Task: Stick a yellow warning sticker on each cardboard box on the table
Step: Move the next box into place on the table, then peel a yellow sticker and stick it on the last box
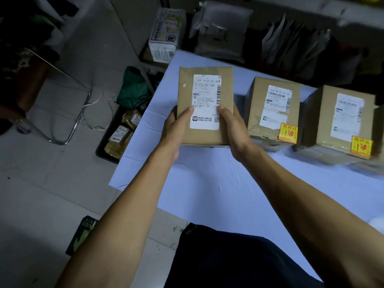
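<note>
Left hand (176, 129) and right hand (234, 129) clasped on the unstickered box (204, 107), thumbs across its white label (205, 102), near the table (218, 194) edge. Risk of fumbling it floorward; no yellow sticker in hand.

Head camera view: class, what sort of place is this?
Probably a parcel sorting or courier room: labelled cardboard boxes on the table, stuffed mailer bags behind it, and a floor crate of wrapped parcels.
</note>
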A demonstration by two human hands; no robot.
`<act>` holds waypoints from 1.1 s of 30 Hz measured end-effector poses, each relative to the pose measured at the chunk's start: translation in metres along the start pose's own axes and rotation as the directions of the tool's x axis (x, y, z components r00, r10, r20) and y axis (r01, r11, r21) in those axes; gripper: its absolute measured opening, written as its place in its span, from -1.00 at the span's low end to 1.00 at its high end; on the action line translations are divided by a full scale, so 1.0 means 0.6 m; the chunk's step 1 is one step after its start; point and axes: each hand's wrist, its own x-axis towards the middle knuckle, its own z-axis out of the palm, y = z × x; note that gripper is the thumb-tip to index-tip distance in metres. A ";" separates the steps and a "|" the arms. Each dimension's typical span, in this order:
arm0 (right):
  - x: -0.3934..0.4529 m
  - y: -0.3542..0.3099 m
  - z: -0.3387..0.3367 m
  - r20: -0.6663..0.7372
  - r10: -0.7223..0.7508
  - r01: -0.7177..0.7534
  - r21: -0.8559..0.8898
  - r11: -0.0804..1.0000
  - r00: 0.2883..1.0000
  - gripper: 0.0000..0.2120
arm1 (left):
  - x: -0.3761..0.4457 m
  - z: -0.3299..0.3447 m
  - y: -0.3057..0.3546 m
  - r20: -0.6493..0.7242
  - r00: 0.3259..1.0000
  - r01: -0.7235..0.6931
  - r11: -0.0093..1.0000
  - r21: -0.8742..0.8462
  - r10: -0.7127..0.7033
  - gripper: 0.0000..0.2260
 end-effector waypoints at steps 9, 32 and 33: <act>-0.157 -0.073 -0.099 -0.062 -0.138 0.143 0.095 0.985 0.989 -0.63 | -0.143 0.092 0.050 0.085 0.990 -0.112 0.993 -0.027 0.114 -0.69; -0.410 0.116 -0.494 -0.360 0.016 0.017 0.087 0.996 0.933 -0.69 | -0.338 0.436 -0.204 0.393 0.918 -0.054 0.966 0.254 -0.052 -0.46; -0.408 0.127 -0.504 -0.352 0.032 -0.001 0.086 0.996 0.936 -0.67 | -0.338 0.443 -0.215 0.385 0.920 -0.046 0.960 0.278 -0.068 -0.45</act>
